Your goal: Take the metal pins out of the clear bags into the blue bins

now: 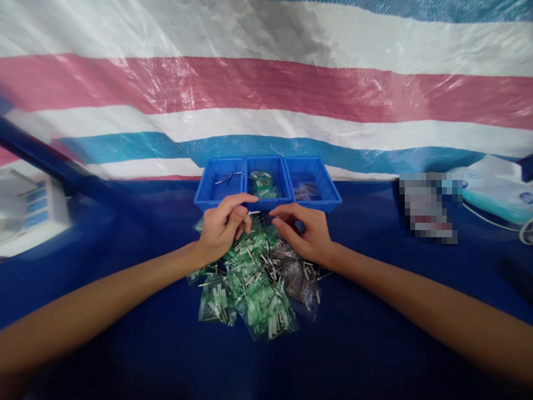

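Note:
My left hand [227,226] hovers over the back left of a pile of small clear and green plastic packets [260,294], its index finger stretched out and the other fingers curled; nothing shows in it. My right hand [303,230] is over the back right of the pile, fingers bent and apart from the thumb, with nothing visible between them. Loose metal rods [272,261] lie among the packets. Just behind both hands stand three joined blue bins: the left bin [219,190] holds a few thin rods, the middle one green packets [264,184], the right one clear packets [307,190].
At the left edge stands a white box-like device [35,214], blurred. A pixelated object [428,211] lies at the right, beside a teal and white soft package [495,191] and a white cable [489,220]. Striped sheeting [266,89] hangs behind the blue table [353,333].

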Demonstrator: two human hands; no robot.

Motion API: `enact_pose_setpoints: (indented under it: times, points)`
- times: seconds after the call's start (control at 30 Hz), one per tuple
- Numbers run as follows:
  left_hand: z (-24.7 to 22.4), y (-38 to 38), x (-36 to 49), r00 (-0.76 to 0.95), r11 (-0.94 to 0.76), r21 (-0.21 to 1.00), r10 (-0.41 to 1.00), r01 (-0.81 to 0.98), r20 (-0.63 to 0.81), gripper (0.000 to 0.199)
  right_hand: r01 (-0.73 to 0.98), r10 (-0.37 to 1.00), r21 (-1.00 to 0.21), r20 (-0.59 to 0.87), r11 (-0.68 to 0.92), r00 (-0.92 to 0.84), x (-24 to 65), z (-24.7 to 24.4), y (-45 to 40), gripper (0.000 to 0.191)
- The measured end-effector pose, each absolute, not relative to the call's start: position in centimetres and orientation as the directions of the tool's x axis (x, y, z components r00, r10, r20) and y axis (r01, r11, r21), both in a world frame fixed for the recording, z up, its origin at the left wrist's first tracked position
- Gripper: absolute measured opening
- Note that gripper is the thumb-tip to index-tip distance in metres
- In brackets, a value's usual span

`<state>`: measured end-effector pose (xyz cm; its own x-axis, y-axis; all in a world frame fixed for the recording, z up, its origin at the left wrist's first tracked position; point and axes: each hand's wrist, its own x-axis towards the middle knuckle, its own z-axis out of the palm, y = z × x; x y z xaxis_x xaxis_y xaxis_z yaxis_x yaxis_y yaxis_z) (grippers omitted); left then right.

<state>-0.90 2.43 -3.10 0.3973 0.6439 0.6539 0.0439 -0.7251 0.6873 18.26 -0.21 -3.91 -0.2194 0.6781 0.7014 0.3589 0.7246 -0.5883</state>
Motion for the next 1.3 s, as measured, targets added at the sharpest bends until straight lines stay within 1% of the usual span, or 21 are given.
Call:
enact_pose_setpoints:
  times: [0.1,0.27,0.47,0.67,0.87,1.07,1.17,1.3]
  points:
    - [-2.97,2.40,-0.88,0.431,-0.729,0.682,0.634,0.057,0.642,0.020,0.353,0.671,-0.582,0.705,0.732,-0.229,18.23,-3.93,-0.16,0.009]
    - [-2.81,2.47,-0.76,0.472,-0.772,0.631,0.586,0.079,0.658,0.021,0.365,0.663,-0.567,0.710,0.738,-0.237,18.21,-3.82,-0.20,0.009]
    - [-2.56,2.37,-0.71,0.512,-0.799,0.583,0.565,0.145,0.647,0.021,0.390,0.641,-0.528,0.722,0.754,-0.261,18.20,-3.91,-0.23,0.011]
    - [-2.55,2.40,-0.72,0.529,-0.806,0.567,0.560,0.171,0.637,0.020,0.374,0.599,-0.489,0.751,0.788,-0.278,18.13,-4.11,-0.05,0.011]
    - [-2.76,2.55,-0.69,0.537,-0.804,0.564,0.566,0.189,0.626,0.020,0.377,0.614,-0.504,0.739,0.777,-0.278,18.13,-4.12,-0.06,0.013]
    - [-2.57,2.51,-0.66,0.553,-0.812,0.553,0.552,0.186,0.624,0.022,0.388,0.604,-0.486,0.743,0.783,-0.288,18.12,-4.03,-0.08,0.013]
    - [-2.44,2.54,-0.70,0.560,-0.822,0.533,0.543,0.201,0.626,0.023,0.391,0.611,-0.499,0.752,0.773,-0.248,18.11,-3.94,-0.11,0.010]
    - [-2.46,2.68,-0.74,0.547,-0.827,0.520,0.542,0.213,0.638,0.024,0.408,0.648,-0.552,0.749,0.727,-0.141,18.14,-3.84,-0.20,0.008]
